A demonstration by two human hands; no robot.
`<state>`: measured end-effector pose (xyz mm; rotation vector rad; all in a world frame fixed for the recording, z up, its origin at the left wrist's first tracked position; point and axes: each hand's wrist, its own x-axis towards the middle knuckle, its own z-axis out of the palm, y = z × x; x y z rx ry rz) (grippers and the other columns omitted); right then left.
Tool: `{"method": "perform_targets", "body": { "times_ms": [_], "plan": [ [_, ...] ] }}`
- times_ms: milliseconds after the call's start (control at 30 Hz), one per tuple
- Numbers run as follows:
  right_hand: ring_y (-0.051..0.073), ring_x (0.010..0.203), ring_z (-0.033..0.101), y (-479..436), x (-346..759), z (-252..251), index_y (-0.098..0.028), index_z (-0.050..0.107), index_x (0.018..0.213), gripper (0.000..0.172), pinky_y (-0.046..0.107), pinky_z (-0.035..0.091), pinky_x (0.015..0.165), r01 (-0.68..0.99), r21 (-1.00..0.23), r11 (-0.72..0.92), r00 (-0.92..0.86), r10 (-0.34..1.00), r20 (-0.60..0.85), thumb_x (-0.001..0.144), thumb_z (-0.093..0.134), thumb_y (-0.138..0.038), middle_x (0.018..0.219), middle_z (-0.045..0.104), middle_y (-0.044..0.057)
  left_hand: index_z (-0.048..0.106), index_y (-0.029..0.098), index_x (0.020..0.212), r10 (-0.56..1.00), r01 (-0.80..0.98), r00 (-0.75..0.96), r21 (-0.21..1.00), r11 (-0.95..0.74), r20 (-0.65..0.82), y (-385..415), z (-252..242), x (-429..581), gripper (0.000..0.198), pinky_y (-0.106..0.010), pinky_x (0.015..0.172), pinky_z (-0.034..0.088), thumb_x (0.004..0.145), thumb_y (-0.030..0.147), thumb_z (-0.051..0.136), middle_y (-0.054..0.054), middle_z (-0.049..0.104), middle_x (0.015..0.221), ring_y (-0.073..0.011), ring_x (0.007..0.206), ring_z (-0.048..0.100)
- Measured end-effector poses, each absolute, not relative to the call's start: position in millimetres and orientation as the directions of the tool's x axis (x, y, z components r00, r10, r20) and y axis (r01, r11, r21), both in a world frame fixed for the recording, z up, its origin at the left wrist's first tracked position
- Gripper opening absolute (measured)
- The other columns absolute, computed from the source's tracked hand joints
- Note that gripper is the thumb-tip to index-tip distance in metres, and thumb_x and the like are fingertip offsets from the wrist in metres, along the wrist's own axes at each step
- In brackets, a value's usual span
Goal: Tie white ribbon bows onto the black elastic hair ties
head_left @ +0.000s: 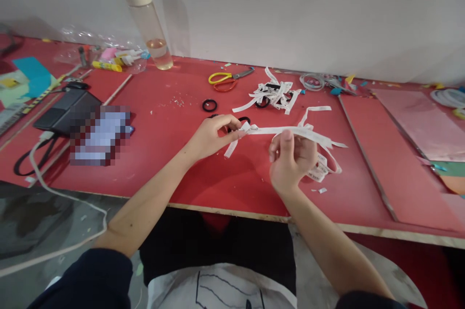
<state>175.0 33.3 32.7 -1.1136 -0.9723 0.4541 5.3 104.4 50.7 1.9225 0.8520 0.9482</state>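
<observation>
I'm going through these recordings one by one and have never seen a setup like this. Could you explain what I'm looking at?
There is no machine here: these are a person's own bare hands. The single picture comes from a camera worn on the head, looking forward and down, so the left hand appears on the left and the right hand on the right.

Between them stretches a white ribbon, held in the fingers of both hands above a red table. Beyond the hands lie a tangled heap of white strips, scissors with one yellow and one red handle, and a black ring. Farther back, by the wall, stands a clear bottle partly filled with liquid.
</observation>
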Motion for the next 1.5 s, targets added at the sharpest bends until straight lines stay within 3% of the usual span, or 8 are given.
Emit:
{"method": "perform_targets", "body": {
  "times_ms": [267, 433, 667, 833, 933, 1100, 1333, 1500],
  "plan": [
    [0.007, 0.054, 0.057, 32, 174, 39, -0.032, 0.06, 0.117, 0.026, 0.025, 0.041, 0.044, 0.107, -0.911, 0.398, 0.361, 0.838, 0.409, 0.094, 0.062, -0.043, 0.116, 0.068, 0.004, 0.067, 0.019, 0.089, 0.829, 0.198, 0.44, 0.863, -0.464, 0.345, 106, 46, 6, 0.019, -0.025, 0.074, 0.05, 0.089, 0.038, 0.068, -0.002, 0.072, 0.086, -0.0141, 0.079, 0.065],
    [0.007, 0.052, 0.053, 39, 175, 39, -0.024, 0.067, 0.087, 0.015, 0.024, 0.042, 0.046, 0.165, -0.962, 0.218, 0.328, 0.907, 0.262, 0.087, 0.072, -0.038, 0.077, 0.063, -0.001, 0.068, 0.019, 0.088, 0.775, 0.205, 0.481, 0.807, -0.554, 0.409, 104, 48, 6, 0.021, -0.027, 0.075, 0.05, 0.09, 0.04, 0.067, -0.003, 0.071, 0.084, -0.0142, 0.077, 0.062],
    [0.003, 0.049, 0.05, 40, 175, 37, -0.024, 0.064, 0.081, 0.017, 0.023, 0.029, 0.038, -0.084, -0.954, 0.288, 0.268, 0.929, 0.256, 0.086, 0.072, -0.038, 0.101, 0.064, 0.0, 0.069, 0.019, 0.084, 0.767, 0.102, 0.498, 0.851, -0.515, 0.404, 102, 56, 1, 0.021, -0.028, 0.073, 0.051, 0.088, 0.04, 0.071, -0.003, 0.07, 0.081, -0.0142, 0.074, 0.061],
    [0.004, 0.045, 0.041, 45, 176, 35, -0.023, 0.053, 0.077, 0.034, 0.02, 0.016, 0.036, -0.302, -0.951, 0.068, 0.116, 0.993, 0.035, 0.079, 0.076, -0.048, 0.067, 0.052, -0.006, 0.067, 0.019, 0.082, 0.77, -0.095, 0.545, 0.937, -0.335, 0.331, 104, 53, 1, 0.027, -0.029, 0.071, 0.053, 0.083, 0.044, 0.075, -0.003, 0.069, 0.082, -0.0142, 0.074, 0.063],
    [0.003, 0.044, 0.038, 44, 176, 34, -0.022, 0.051, 0.075, 0.037, 0.02, 0.017, 0.037, -0.372, -0.926, 0.062, 0.093, 0.995, 0.029, 0.078, 0.077, -0.049, 0.068, 0.052, -0.006, 0.066, 0.019, 0.083, 0.768, -0.154, 0.563, 0.951, -0.267, 0.306, 104, 51, 2, 0.025, -0.029, 0.069, 0.053, 0.084, 0.042, 0.075, -0.003, 0.068, 0.082, -0.0138, 0.073, 0.064],
    [0.003, 0.052, 0.047, 41, 176, 36, -0.025, 0.061, 0.088, 0.022, 0.022, 0.027, 0.039, -0.149, -0.965, 0.215, 0.273, 0.947, 0.168, 0.083, 0.075, -0.041, 0.106, 0.062, 0.0, 0.066, 0.019, 0.084, 0.806, -0.077, 0.485, 0.935, -0.345, 0.338, 106, 49, 2, 0.024, -0.028, 0.068, 0.051, 0.086, 0.041, 0.073, -0.001, 0.067, 0.08, -0.013, 0.071, 0.062],
    [0.011, 0.074, 0.059, 35, 176, 38, -0.026, 0.066, 0.095, 0.012, 0.025, 0.049, 0.053, 0.263, -0.874, 0.41, 0.428, 0.762, 0.486, 0.086, 0.073, -0.029, 0.109, 0.058, 0.004, 0.068, 0.019, 0.084, 0.808, 0.086, 0.409, 0.864, -0.496, 0.423, 104, 49, 4, 0.021, -0.025, 0.071, 0.049, 0.087, 0.039, 0.072, -0.002, 0.071, 0.085, -0.0123, 0.075, 0.062],
    [0.004, 0.047, 0.052, 32, 176, 32, -0.023, 0.067, 0.092, 0.004, 0.022, 0.04, 0.039, 0.262, -0.842, 0.472, 0.285, 0.796, 0.534, 0.091, 0.068, -0.027, 0.094, 0.065, 0.001, 0.068, 0.018, 0.086, 0.813, 0.112, 0.373, 0.848, -0.518, 0.447, 105, 49, 4, 0.024, -0.024, 0.071, 0.05, 0.087, 0.042, 0.07, -0.002, 0.072, 0.087, -0.0124, 0.077, 0.064]
  ]
}}
